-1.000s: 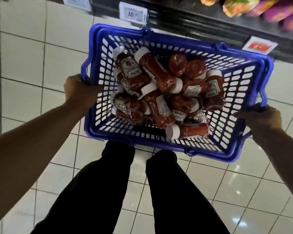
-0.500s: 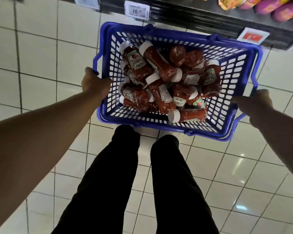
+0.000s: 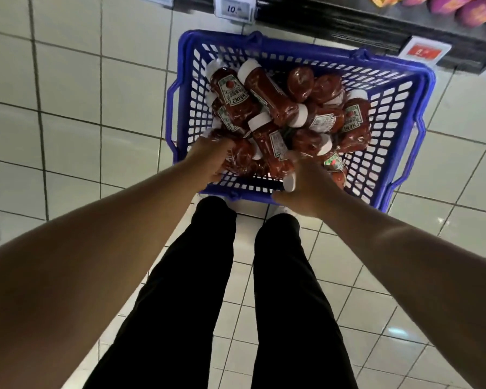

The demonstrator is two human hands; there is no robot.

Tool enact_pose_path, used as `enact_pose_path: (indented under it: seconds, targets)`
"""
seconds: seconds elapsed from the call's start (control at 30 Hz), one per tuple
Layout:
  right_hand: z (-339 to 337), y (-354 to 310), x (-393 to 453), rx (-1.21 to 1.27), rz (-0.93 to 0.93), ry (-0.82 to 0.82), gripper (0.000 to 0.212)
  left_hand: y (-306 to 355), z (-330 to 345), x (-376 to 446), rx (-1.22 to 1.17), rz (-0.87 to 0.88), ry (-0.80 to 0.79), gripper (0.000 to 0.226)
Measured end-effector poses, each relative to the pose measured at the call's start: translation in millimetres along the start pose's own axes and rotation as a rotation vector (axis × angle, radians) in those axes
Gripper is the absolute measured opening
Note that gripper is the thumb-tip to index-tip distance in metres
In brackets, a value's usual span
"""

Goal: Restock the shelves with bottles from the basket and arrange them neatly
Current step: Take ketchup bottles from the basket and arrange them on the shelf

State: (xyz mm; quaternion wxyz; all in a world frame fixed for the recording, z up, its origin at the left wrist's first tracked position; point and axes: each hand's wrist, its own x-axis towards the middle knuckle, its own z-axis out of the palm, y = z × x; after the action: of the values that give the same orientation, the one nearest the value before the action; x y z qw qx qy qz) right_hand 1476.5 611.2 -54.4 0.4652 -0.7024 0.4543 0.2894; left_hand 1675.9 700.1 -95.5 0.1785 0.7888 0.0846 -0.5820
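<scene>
On my far left I see pale floor tiles (image 3: 76,113) with dark grout lines running away toward the shelving. Next comes my left hand (image 3: 211,160), reaching into the near left corner of the blue basket (image 3: 404,88); its fingers curl down onto a ketchup bottle (image 3: 243,158) lying low in the pile, but motion blur keeps me from seeing how firmly they grip it. The basket sits on the floor just ahead of my feet, its handles folded down along the sides. It is full of ketchup bottles (image 3: 233,96) with white caps, heaped in all directions, some label up, some showing only their red bases. Above the basket, a white price tag (image 3: 235,8) hangs on the dark edge of the bottom shelf (image 3: 334,26).

Moving right, my right hand (image 3: 306,183) is at the near rim of the basket, wrapped around a bottle with a white cap (image 3: 289,182); the cap pokes out toward me beside the thumb, and the bottle's body runs away under the palm. Below, my two black trouser legs (image 3: 197,290) fill the lower middle. Further right, a red price tag (image 3: 427,50) sits on the shelf edge, and purple packets (image 3: 472,9) lie on the shelf at the top right corner.
</scene>
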Motion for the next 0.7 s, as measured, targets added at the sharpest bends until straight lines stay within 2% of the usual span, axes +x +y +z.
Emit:
enact_pose_path:
  seconds: [0.07,0.23,0.3,0.4,0.47,0.57,0.63,0.7]
  targets:
    - [16,-6,19,-0.026,-0.019,0.018,0.106,-1,7,18,-0.127,-0.134,-0.090,0.056]
    - [45,-5,69,-0.135,-0.051,0.093,0.125,-6,30,62,-0.239,-0.223,-0.147,0.056]
    - [57,-5,80,-0.174,-0.015,0.174,0.122,-6,37,72,-0.292,-0.241,-0.126,0.061]
    - [65,-5,87,-0.222,-0.016,0.339,0.107,-5,40,76,-0.406,-0.244,-0.155,0.049]
    - [60,-4,87,-0.064,-0.007,0.375,0.100,-6,36,68,-0.368,-0.249,-0.187,0.039]
    - [44,-11,74,0.213,0.036,0.318,0.092,-12,21,41,-0.307,-0.206,-0.182,0.026]
    - [28,-19,53,0.316,0.063,0.287,0.100,-14,8,14,-0.381,-0.173,-0.198,0.022]
    - [9,-29,24,0.475,0.080,0.257,0.092,-11,-7,-20,-0.479,-0.141,-0.246,0.027]
